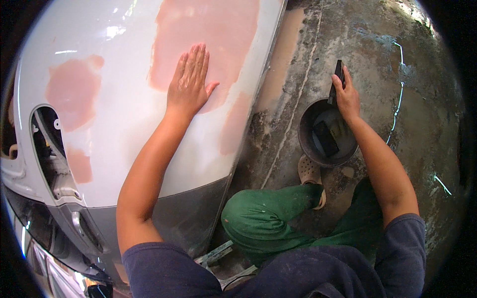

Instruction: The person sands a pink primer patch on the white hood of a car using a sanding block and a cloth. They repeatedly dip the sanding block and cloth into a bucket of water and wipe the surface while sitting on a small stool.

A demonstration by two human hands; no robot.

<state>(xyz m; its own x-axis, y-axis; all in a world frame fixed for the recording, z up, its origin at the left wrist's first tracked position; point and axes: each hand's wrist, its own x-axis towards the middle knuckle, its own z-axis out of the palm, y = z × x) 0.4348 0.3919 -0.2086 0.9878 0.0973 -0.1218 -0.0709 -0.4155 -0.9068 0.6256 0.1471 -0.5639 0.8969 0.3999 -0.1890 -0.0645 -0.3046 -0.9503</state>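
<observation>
My left hand [190, 82] lies flat, fingers extended, on a large pink filler patch [213, 35] on a white vehicle body panel [126, 84]. Between the thumb and fingers of my right hand [349, 99] is a thin black sanding block [339, 69], tilted on edge over the rim of a black bucket [304, 126]. Inside the bucket, in what looks like water, rests a dark rectangular block [325, 139]. The palm side of my right hand is hidden.
Smaller pink patches [74, 92] mark the panel near an oval opening [47, 144]. Dark grey trim with a handle [78, 223] runs along the near side. The concrete floor [367, 49] looks wet. My clog [309, 171] is beside the bucket.
</observation>
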